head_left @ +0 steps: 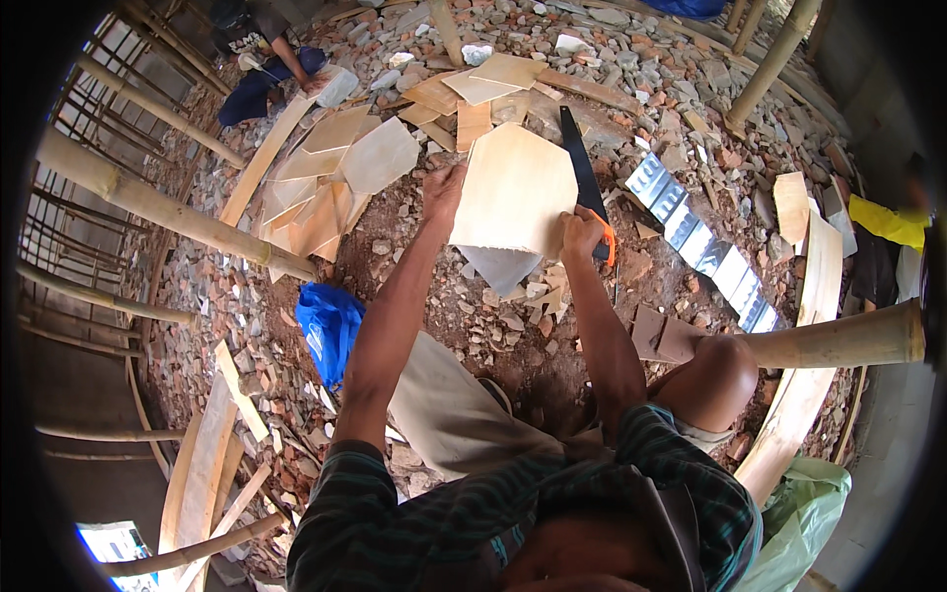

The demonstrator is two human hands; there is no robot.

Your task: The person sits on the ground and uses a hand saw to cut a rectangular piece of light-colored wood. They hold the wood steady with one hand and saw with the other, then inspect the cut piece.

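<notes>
A pale plywood panel with cut corners is held up in front of me between both hands. My left hand is closed on its left edge. My right hand grips the lower right edge, fingers partly hidden. Just beyond that hand is a handsaw with a black blade and an orange handle, its blade pointing away from me; the handle shows right beside my knuckles. Beneath the panel a greyish sheet corner sticks out above the dirt.
Cut plywood pieces lie piled at the far left. A blue plastic bag sits by my left forearm. Bamboo poles cross the left side; another stands right. A person crouches at the far left. Broken brick covers the ground.
</notes>
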